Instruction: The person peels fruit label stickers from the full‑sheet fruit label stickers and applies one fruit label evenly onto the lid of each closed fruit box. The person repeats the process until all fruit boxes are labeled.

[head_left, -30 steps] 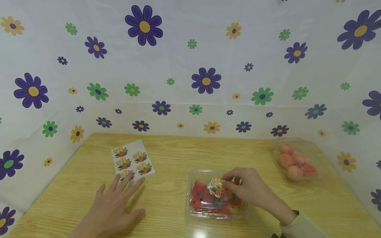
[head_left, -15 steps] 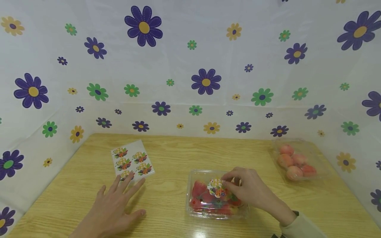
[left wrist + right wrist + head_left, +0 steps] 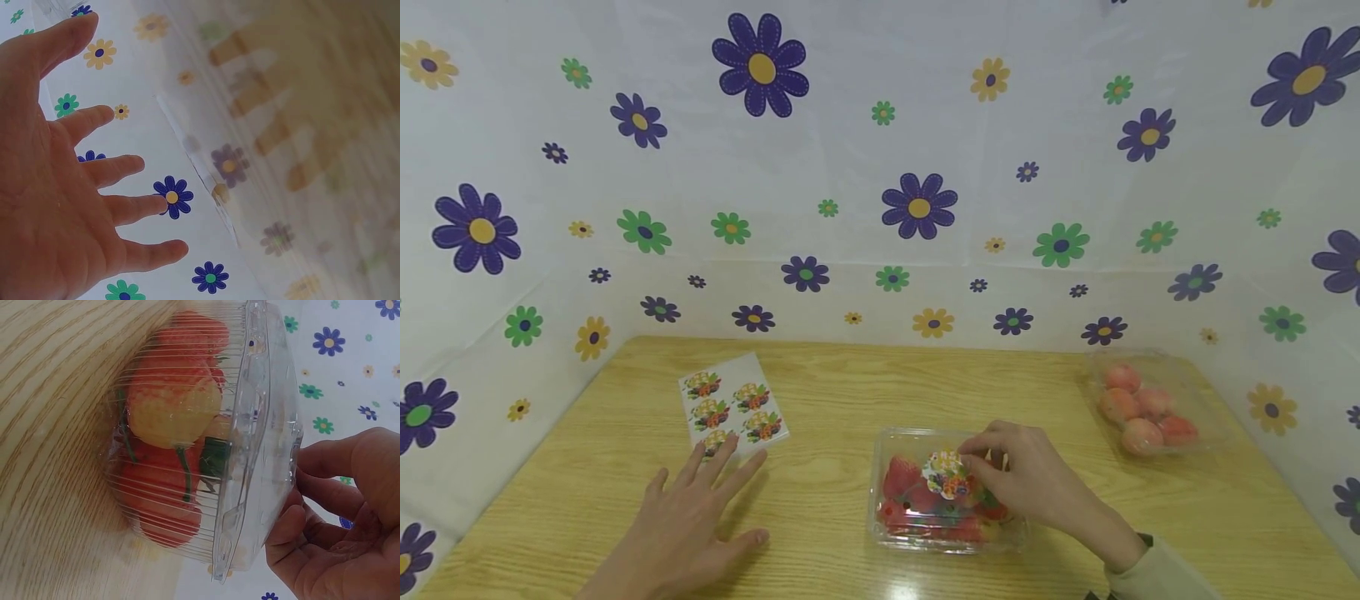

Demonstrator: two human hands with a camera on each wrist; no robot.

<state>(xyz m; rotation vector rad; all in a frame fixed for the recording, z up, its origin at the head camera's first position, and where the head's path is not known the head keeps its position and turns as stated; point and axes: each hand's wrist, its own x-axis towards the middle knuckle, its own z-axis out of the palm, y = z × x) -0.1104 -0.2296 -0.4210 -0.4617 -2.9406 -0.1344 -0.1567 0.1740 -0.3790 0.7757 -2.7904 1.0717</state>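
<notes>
A clear plastic box of strawberries (image 3: 904,477) stands closed near the front centre of the table. On its lid, my right hand (image 3: 1037,475) pinches the right edge of a round fruit-print sticker (image 3: 947,477) between thumb and forefinger. In the right wrist view the fingertips of that hand (image 3: 350,512) meet the lid of the box (image 3: 250,444); the sticker cannot be made out there. My left hand (image 3: 688,525) is spread with straight fingers by the lower edge of the sticker sheet (image 3: 733,404). The left wrist view shows the palm of this hand (image 3: 69,212) and its parted fingers.
At the back right of the wooden table (image 3: 865,383) is a clear box (image 3: 1195,400) with several round reddish fruits (image 3: 1142,436) inside. A white cloth (image 3: 850,150) with printed flowers stands around the back and sides.
The sticker lies slightly flatter against the lid, still between my right finger and thumb. Both hands keep nearly the same place.
</notes>
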